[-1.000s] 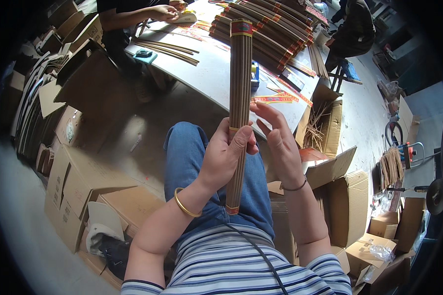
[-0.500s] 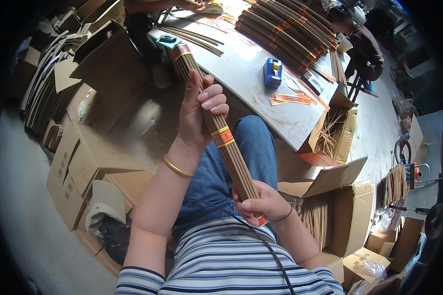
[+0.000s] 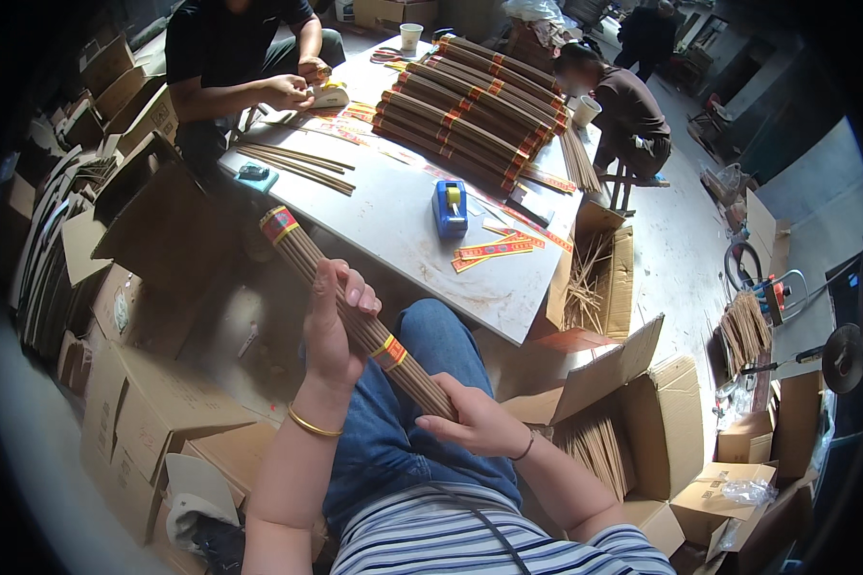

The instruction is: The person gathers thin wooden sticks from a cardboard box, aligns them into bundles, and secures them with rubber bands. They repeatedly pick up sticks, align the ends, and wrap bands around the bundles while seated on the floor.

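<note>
A long bundle of brown incense sticks (image 3: 302, 251) lies slantwise in both hands above my thighs, its upper end toward the far left. Red and yellow paper bands circle it at the upper end and around the middle. My left hand (image 3: 334, 326) is wrapped round it between these two bands, palm along its left side. Below the middle band, my right hand (image 3: 475, 419) grips the lower part, thumb lying along the near side. The bottom end of the bundle is hidden by the right hand.
Ahead, a white table (image 3: 355, 230) bears a stack of banded bundles (image 3: 479, 105), a blue tape dispenser (image 3: 450, 208), loose paper strips (image 3: 494, 251) and a paper cup (image 3: 410, 36). Two people work around it. Open cartons (image 3: 671, 412) stand right, more boxes (image 3: 153, 412) left.
The view has tilted up, bringing in more of the table and the people. The bundle leans further left. My right hand now covers its lower end, where a red band showed before.
</note>
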Demonstrator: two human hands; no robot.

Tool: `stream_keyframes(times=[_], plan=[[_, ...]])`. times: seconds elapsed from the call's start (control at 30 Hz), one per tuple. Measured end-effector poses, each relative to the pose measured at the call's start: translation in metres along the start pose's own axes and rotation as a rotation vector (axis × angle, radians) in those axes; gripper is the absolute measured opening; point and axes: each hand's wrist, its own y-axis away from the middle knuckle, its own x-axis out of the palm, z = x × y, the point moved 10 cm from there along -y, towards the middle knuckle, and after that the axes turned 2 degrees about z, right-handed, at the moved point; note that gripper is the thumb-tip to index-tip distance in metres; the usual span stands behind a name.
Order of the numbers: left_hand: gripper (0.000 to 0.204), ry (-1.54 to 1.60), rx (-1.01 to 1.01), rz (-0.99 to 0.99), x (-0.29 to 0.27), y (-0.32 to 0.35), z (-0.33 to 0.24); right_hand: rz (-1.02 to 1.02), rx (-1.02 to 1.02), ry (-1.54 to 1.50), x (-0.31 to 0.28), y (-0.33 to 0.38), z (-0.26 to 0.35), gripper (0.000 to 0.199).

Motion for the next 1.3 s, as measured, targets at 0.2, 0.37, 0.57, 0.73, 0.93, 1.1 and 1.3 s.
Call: stream_keyframes(times=[0.2, 0.37, 0.57, 0.73, 0.93, 1.1, 1.3], plan=[[0.036, -0.792, -0.123, -0.011, -0.065, 0.008, 0.024, -0.317, -0.059, 0.330, -0.108, -0.023, 0.012, 0.039], [0.015, -1.309, 0.021, -0.051, -0.099, 0.039, 0.016, -0.641, -0.096, 0.721, -0.239, -0.075, 0.038, 0.035], [0.009, -1.495, 0.290, 0.094, -0.084, 0.038, 0.018, -0.871, -0.097, 1.047, -0.345, -0.151, 0.050, 0.035], [0.011, -1.479, 0.288, 0.138, -0.085, 0.034, 0.021, -0.969, -0.277, 1.306, -0.381, -0.206, 0.058, 0.037], [0.012, -1.449, 0.267, 0.138, -0.094, 0.031, 0.023, -1.030, -0.207, 1.239, -0.416, -0.238, 0.038, 0.032], [0.012, -1.434, 0.274, 0.142, -0.095, 0.032, 0.023, -1.084, -0.316, 1.128, -0.412, -0.227, 0.039, 0.028], [0.012, -1.437, 0.263, 0.125, -0.096, 0.032, 0.028, -0.950, -0.298, 0.985, -0.359, -0.104, 0.096, 0.015]])
